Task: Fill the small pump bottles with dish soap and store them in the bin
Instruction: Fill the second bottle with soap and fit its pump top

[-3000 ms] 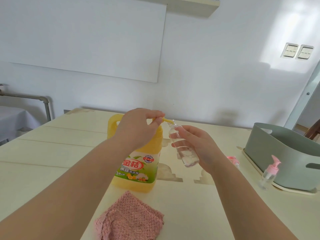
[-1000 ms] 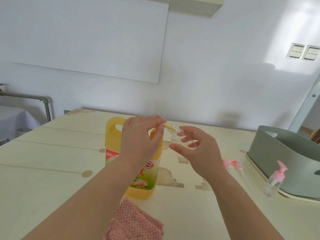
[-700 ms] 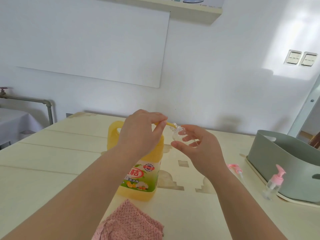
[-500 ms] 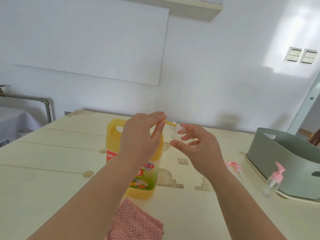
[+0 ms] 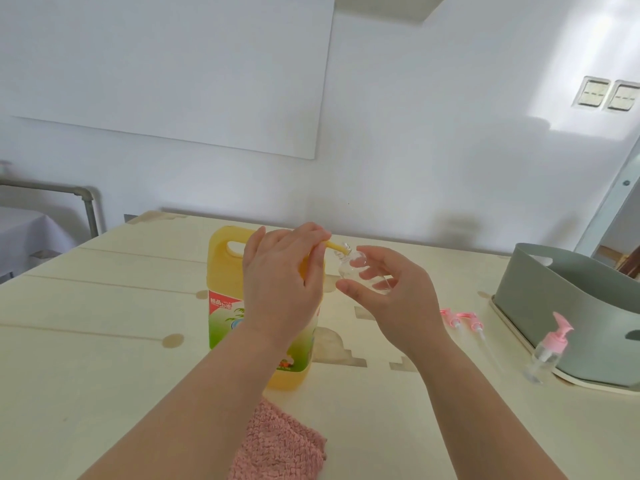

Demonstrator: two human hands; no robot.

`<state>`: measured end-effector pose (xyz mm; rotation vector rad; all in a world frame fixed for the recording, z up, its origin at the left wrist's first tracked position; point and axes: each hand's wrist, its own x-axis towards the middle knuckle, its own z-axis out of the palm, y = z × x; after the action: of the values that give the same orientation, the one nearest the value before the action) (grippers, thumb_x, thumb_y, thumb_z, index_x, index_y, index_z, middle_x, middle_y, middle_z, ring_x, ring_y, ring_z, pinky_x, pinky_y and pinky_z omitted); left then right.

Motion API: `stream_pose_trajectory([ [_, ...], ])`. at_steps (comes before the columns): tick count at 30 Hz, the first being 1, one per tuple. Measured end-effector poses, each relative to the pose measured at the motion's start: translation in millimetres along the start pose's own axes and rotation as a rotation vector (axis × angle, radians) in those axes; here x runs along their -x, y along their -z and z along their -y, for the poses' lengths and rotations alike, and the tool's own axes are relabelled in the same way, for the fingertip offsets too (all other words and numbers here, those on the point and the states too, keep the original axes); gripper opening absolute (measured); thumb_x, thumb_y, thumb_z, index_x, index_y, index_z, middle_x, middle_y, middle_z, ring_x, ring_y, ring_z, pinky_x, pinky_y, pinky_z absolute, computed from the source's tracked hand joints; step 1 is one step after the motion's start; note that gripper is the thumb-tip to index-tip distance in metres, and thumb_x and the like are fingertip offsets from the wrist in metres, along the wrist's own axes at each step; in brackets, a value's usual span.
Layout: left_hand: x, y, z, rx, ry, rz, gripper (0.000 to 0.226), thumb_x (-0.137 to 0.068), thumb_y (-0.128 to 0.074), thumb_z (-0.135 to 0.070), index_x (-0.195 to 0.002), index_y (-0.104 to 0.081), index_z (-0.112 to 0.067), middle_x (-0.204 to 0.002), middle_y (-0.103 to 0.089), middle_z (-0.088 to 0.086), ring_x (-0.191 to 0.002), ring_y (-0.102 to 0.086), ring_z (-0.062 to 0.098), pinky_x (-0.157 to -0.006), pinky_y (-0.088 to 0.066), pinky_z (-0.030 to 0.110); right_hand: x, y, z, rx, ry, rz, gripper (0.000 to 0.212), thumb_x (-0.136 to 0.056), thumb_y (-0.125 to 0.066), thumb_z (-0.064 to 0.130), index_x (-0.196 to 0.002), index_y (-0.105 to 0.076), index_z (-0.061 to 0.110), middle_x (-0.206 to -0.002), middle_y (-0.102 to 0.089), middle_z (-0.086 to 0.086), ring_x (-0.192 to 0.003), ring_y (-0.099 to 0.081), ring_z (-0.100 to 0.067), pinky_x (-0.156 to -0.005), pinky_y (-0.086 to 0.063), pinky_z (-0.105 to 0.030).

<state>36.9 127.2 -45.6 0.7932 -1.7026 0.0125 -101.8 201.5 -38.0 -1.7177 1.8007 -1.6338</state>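
the small bottle [image 5: 360, 271] has been tipped from near upright to a flatter lie, neck toward 11 o'clock at the yellow spout [image 5: 334, 244]. the right hand [image 5: 391, 296] has been loosened to a thumb-and-finger hold. the jug [image 5: 225, 271] has been turned, showing a red label patch.

A: What do we see of the person's body?
B: Two forearms, bare as far up as we can follow them — and the left hand [image 5: 284, 289] and right hand [image 5: 398, 306], bare too. Nails too blurred for us to judge.
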Motion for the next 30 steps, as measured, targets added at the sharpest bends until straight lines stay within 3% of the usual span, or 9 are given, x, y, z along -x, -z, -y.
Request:
stream_pose_trajectory([
  [5,-6.2,8.1,-2.3,-0.037,-0.009,0.063,0.026,-0.091,-0.047,-0.03,-0.104,-0.069,-0.028,-0.108,-0.068,-0.015,-0.101,-0.059,0.013,-0.102,-0.03,0.036,-0.9,2.0,3.8,0.027,-0.02,0.019,0.047,-0.071,-0.083,0.032,-0.114,-0.064,0.029,-0.094,-0.069,0.018,-0.085,-0.061,-0.001,-0.073,-0.046,-0.015],
  [10,-23.1,20.9,-6.0,-0.049,-0.063,0.092,0.026,-0.089,-0.05,-0.03,-0.104,-0.072,-0.026,-0.106,-0.069,-0.014,-0.103,-0.057,0.013,-0.096,-0.029,0.026,-3.3,4.8,12.8,0.033,-0.013,0.011,0.041,-0.072,-0.082,0.034,-0.107,-0.062,0.036,-0.094,-0.068,0.018,-0.084,-0.062,-0.001,-0.071,-0.049,-0.016],
  [16,-13.1,12.2,-0.6,0.025,-0.119,-0.008,0.027,-0.092,-0.048,-0.027,-0.105,-0.071,-0.021,-0.109,-0.069,-0.01,-0.099,-0.061,0.014,-0.093,-0.037,0.027,-1.9,4.0,14.1,0.002,-0.014,0.006,0.041,-0.072,-0.083,0.032,-0.108,-0.063,0.035,-0.095,-0.069,0.017,-0.084,-0.062,0.001,-0.069,-0.047,-0.01],
  [20,-5.9,-1.2,1.8,0.077,-0.124,-0.111,0.023,-0.091,-0.051,-0.023,-0.099,-0.072,-0.018,-0.105,-0.07,-0.007,-0.093,-0.064,0.016,-0.087,-0.046,0.041,0.8,2.3,8.4,-0.004,-0.004,-0.003,0.045,-0.071,-0.083,0.031,-0.113,-0.066,0.029,-0.096,-0.069,0.016,-0.085,-0.062,0.0,-0.07,-0.045,-0.009],
  [30,0.9,-9.4,6.1,0.01,-0.069,-0.104,0.025,-0.09,-0.049,-0.027,-0.097,-0.072,-0.024,-0.104,-0.069,-0.011,-0.095,-0.057,0.01,-0.104,-0.03,0.037,3.4,-2.1,0.3,-0.005,-0.031,0.002,0.046,-0.072,-0.082,0.031,-0.115,-0.064,0.03,-0.095,-0.069,0.018,-0.085,-0.061,0.002,-0.071,-0.046,-0.01],
])
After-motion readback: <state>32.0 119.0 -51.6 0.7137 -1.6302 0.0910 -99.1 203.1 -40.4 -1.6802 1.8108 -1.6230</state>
